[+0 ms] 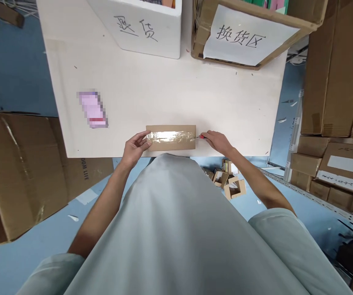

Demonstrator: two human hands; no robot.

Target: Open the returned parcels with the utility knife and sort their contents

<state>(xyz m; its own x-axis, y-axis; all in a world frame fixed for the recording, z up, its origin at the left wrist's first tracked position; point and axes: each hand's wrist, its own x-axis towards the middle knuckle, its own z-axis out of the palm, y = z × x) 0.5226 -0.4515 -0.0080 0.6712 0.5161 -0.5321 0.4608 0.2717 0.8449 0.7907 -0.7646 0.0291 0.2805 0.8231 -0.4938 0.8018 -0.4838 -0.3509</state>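
Observation:
A small flat cardboard box (170, 138), sealed lengthwise with clear tape, lies at the near edge of a pale table (164, 94). My left hand (136, 146) grips the box's left end, thumb on top. My right hand (216, 141) is closed at the box's right end on a thin red tool (201, 137) whose tip touches the box's right edge.
A white foam bin (145, 24) and a cardboard bin with a paper label (244, 35) stand at the table's far side. A blurred pink item (92, 109) lies at the left. Large cartons (16, 172) sit on the floor left, stacked boxes (336, 82) right, small open boxes (230, 182) underfoot.

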